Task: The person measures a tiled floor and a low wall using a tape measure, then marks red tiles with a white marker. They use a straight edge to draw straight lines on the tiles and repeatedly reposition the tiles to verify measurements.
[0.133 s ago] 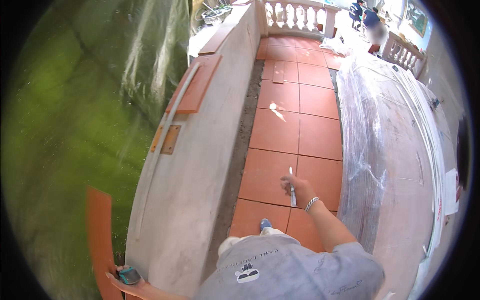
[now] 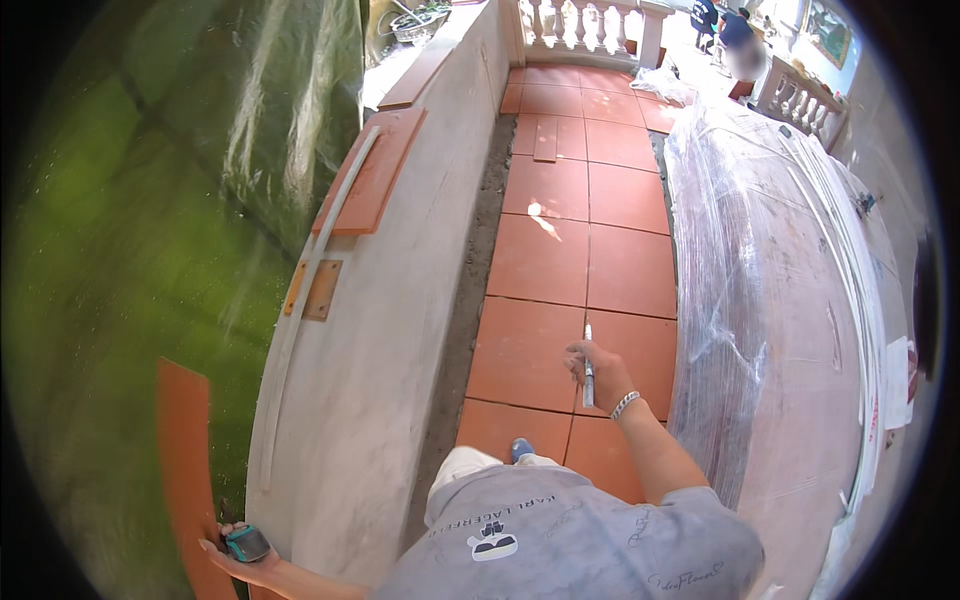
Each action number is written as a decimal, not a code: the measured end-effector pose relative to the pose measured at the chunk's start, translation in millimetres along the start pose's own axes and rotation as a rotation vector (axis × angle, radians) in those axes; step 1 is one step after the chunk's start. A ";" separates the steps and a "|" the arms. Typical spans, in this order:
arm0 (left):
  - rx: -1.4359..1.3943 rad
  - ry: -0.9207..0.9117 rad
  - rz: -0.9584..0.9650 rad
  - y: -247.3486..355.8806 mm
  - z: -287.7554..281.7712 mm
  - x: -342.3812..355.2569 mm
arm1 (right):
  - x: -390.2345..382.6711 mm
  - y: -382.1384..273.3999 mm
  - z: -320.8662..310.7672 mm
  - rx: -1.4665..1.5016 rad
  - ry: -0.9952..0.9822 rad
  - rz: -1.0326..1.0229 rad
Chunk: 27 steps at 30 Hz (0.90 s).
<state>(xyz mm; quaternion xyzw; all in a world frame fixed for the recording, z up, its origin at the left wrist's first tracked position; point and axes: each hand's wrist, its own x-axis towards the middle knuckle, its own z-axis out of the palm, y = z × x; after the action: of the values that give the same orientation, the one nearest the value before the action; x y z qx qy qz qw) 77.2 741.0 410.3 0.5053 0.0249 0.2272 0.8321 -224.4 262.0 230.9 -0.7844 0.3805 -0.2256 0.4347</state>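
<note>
In my left hand (image 2: 238, 568), at the lower left, is a teal and black tape measure (image 2: 246, 542). The same hand's fingers also hold or press against a long narrow terracotta tile strip (image 2: 186, 450), which stands up beyond the wall's outer side; its lower end runs out of clear view. My right hand (image 2: 606, 372) is closed round a slim white and grey marker pen (image 2: 588, 378), pointing up and away above the tiled floor (image 2: 530, 340). A silver bracelet circles the right wrist.
A pale low wall (image 2: 380, 340) runs along my left, bearing a terracotta tile (image 2: 385, 170), a long pale strip (image 2: 345, 190) and a small brown plate (image 2: 321, 290). Plastic-wrapped boards (image 2: 715, 260) line the right. A balustrade (image 2: 580, 28) and people (image 2: 738, 35) are at the far end.
The whole view has shifted slightly, with floor and wall sliding a little left. Both hands keep their holds, and the tile strip appears slightly farther left.
</note>
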 end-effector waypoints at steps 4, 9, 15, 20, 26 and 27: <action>0.035 -0.031 0.065 -36.7 71.8 -2.3 | 50.2 -4.0 -24.2 -0.094 0.109 -0.038; 0.001 0.021 0.074 -99.2 175.9 -7.6 | 146.6 6.7 -37.9 -0.064 0.161 -0.099; -0.090 0.041 0.017 -205.1 329.2 -2.8 | 307.5 16.3 -66.9 -0.126 0.203 -0.094; -0.123 0.091 0.002 -267.9 455.7 10.1 | 410.5 10.2 -101.2 -0.239 0.223 -0.108; -0.164 0.108 -0.054 -318.0 565.9 7.0 | 520.5 27.0 -133.6 -0.284 0.238 -0.097; -0.122 0.130 -0.031 -324.3 579.0 3.9 | 542.1 31.6 -136.8 -0.300 0.221 -0.108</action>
<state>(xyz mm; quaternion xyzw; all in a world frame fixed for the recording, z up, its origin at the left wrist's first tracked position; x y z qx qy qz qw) 352.0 137.0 417.3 0.4373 0.0730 0.2477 0.8614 -0.8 -248.3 287.7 -0.8304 0.4125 -0.2739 0.2556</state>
